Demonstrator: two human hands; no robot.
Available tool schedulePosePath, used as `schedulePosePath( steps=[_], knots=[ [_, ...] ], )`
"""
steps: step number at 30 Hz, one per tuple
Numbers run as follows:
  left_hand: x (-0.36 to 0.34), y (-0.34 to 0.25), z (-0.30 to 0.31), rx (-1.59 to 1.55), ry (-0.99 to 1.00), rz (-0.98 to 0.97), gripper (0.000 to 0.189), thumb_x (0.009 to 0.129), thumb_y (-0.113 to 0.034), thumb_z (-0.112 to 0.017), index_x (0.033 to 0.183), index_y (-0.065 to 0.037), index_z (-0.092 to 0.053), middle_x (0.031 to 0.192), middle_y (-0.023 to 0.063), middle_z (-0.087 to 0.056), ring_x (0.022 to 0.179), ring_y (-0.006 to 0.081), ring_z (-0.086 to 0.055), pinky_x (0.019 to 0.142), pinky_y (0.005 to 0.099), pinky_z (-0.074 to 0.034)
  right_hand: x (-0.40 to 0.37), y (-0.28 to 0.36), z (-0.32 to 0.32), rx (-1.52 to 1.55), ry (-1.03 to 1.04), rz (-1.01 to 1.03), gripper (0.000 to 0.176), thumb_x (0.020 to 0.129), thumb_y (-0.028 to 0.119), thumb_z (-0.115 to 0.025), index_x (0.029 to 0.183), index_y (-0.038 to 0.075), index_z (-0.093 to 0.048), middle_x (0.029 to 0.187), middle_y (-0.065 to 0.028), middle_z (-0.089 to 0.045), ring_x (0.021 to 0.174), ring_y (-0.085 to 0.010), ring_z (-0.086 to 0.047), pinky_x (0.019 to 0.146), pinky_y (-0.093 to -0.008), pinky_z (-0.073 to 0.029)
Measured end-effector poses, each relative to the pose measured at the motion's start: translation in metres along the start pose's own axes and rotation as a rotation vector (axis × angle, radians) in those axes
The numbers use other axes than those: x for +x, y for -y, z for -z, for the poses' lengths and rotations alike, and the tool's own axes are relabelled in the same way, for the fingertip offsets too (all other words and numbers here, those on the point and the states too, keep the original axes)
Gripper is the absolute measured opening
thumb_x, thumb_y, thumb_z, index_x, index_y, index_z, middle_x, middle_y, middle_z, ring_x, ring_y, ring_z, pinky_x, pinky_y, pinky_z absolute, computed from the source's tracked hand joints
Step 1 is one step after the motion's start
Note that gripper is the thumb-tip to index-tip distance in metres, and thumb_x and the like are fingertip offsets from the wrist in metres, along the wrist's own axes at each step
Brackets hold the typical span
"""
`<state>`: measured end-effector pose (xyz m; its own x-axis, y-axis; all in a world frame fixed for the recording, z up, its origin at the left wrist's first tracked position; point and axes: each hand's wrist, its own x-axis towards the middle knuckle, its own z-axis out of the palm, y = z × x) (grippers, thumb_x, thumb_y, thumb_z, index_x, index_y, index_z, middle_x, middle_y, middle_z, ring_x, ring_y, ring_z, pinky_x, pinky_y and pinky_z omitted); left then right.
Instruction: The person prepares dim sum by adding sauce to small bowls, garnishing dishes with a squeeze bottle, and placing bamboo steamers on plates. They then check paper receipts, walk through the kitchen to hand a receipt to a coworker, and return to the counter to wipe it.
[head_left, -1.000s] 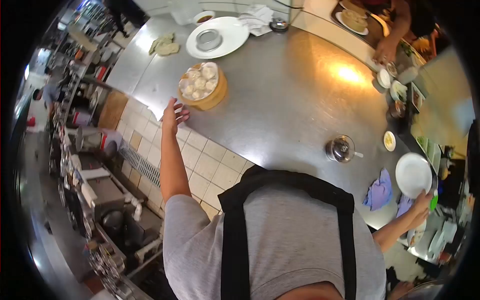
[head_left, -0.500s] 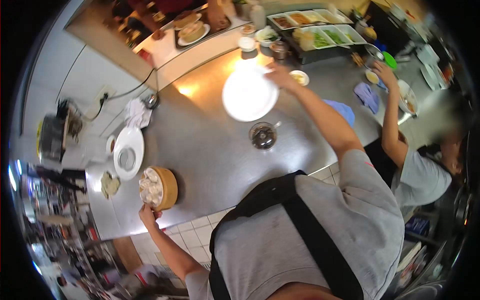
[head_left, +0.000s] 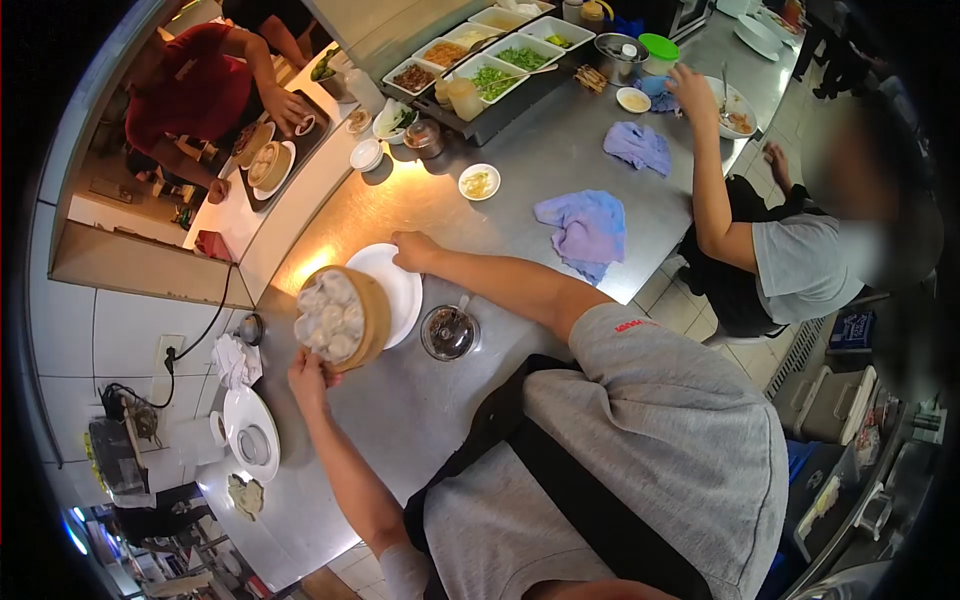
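Note:
My left hand (head_left: pixel 314 378) is closed on the lower rim of a round bamboo steamer (head_left: pixel 372 318). Pale dumplings (head_left: pixel 332 318) fill the steamer, and it overlaps a white plate (head_left: pixel 392 285) in this view. With closed fingers my right hand (head_left: pixel 415 250) grips that plate at its upper edge. Just right of the plate stands a glass jar (head_left: pixel 449 333) of dark contents with a spoon handle sticking out. A small dish (head_left: pixel 479 182) of pale shreds lies beyond my right forearm.
To the left are a white oval plate (head_left: pixel 240 415) and a crumpled cloth (head_left: pixel 245 497). Topping trays (head_left: pixel 490 85) line the back. Purple cloths (head_left: pixel 585 230) lie right. A co-worker (head_left: pixel 790 260) reaches over a bowl there; another person (head_left: pixel 190 90) handles a tray (head_left: pixel 262 200) beyond the hatch.
My left hand has brought the bamboo steamer up and right from the table's near left to the plate. My right hand has drawn the plate left and down. The view has turned.

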<state>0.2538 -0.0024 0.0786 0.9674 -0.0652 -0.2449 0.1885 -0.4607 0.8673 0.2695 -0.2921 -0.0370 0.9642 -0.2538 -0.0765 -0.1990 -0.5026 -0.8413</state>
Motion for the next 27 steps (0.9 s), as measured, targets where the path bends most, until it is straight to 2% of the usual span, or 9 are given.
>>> schedulePosePath(
  steps=[5,8,10,12,15,19,22,25,27],
  knots=[
    [0.031,0.019,-0.047,0.007,0.119,0.043,0.033,0.08,-0.01,-0.047,0.11,0.0,-0.053,0.065,0.0105,-0.059,0.042,0.0181,-0.057,0.035,0.0269,-0.047,-0.018,0.019,0.045,0.029,0.372,-0.142,0.028,0.075,0.014,-0.056,0.101,0.004,-0.061,0.093,-0.0189,-0.064,0.089,-0.0315,-0.061,0.082,-0.0391,-0.047],
    [0.025,0.012,-0.061,-0.055,0.126,0.045,0.037,0.084,-0.015,-0.049,0.118,0.0,-0.049,0.08,0.0143,-0.061,0.044,0.0185,-0.058,0.038,0.0266,-0.048,-0.009,-0.016,0.04,-0.218,0.203,0.22,0.025,0.078,0.016,-0.054,0.099,0.004,-0.062,0.09,-0.0173,-0.064,0.085,-0.0306,-0.062,0.079,-0.0393,-0.048],
    [0.007,0.008,-0.058,-0.127,0.084,0.046,0.041,0.085,-0.018,-0.052,0.122,0.0,-0.046,0.094,0.0162,-0.06,0.053,0.0184,-0.06,0.046,0.0268,-0.05,-0.035,-0.023,0.069,-0.106,0.09,0.401,0.028,0.08,0.019,-0.057,0.104,0.006,-0.062,0.093,-0.0145,-0.065,0.077,-0.0241,-0.063,0.072,-0.0361,-0.049],
    [-0.014,0.018,-0.042,-0.218,0.023,0.049,0.047,0.085,-0.022,-0.055,0.126,-0.001,-0.045,0.109,0.0169,-0.057,0.067,0.018,-0.063,0.059,0.0275,-0.052,-0.075,-0.011,0.114,0.29,0.277,0.08,0.022,0.084,0.013,-0.056,0.103,0.003,-0.061,0.082,-0.0068,-0.063,0.059,-0.0118,-0.056,0.054,-0.0266,-0.049],
    [-0.063,0.06,-0.006,-0.141,-0.218,-0.07,0.056,0.086,-0.025,-0.058,0.132,-0.001,-0.037,0.12,0.0169,-0.05,0.089,0.0213,-0.06,0.071,0.0314,-0.05,-0.103,-0.038,0.155,0.306,0.332,0.04,0.02,0.086,0.012,-0.054,0.103,0.004,-0.062,0.074,-0.0034,-0.06,0.054,-0.0071,-0.053,0.048,-0.0218,-0.044],
    [-0.162,0.172,0.029,0.757,-0.846,-0.141,0.052,0.087,-0.019,-0.052,0.131,0.002,-0.036,0.127,0.0237,-0.042,0.113,0.0349,-0.043,0.093,0.0432,-0.037,-0.136,-0.053,0.192,0.382,0.263,-0.087,0.018,0.087,0.015,-0.054,0.097,0.002,-0.063,0.069,-0.0013,-0.059,0.055,-0.0083,-0.054,0.051,-0.0215,-0.045],
    [-0.232,0.257,0.012,0.567,-1.056,0.066,0.052,0.081,-0.008,-0.053,0.128,0.008,-0.035,0.127,0.0282,-0.04,0.118,0.0404,-0.038,0.101,0.0431,-0.029,-0.16,-0.045,0.196,0.525,0.407,-0.161,0.019,0.088,0.02,-0.056,0.089,0.004,-0.064,0.066,-0.0017,-0.058,0.054,-0.0094,-0.055,0.051,-0.0221,-0.045],
    [-0.254,0.275,-0.022,0.576,-0.824,0.166,0.058,0.078,-0.005,-0.056,0.128,0.01,-0.031,0.126,0.0291,-0.039,0.119,0.0417,-0.036,0.102,0.0439,-0.026,-0.204,-0.038,0.187,0.538,0.703,-0.105,0.023,0.088,0.024,-0.057,0.077,0.005,-0.063,0.062,-0.0011,-0.055,0.053,-0.0096,-0.054,0.05,-0.0219,-0.045],
    [-0.247,0.243,-0.05,0.651,-0.67,0.052,0.05,0.076,-0.007,-0.058,0.12,0.01,-0.042,0.125,0.027,-0.044,0.118,0.0402,-0.039,0.102,0.0436,-0.029,-0.242,-0.041,0.177,0.457,0.898,-0.106,0.03,0.088,0.027,-0.056,0.068,0.004,-0.058,0.058,-0.0005,-0.053,0.05,-0.0099,-0.053,0.049,-0.0222,-0.044]
  ],
)
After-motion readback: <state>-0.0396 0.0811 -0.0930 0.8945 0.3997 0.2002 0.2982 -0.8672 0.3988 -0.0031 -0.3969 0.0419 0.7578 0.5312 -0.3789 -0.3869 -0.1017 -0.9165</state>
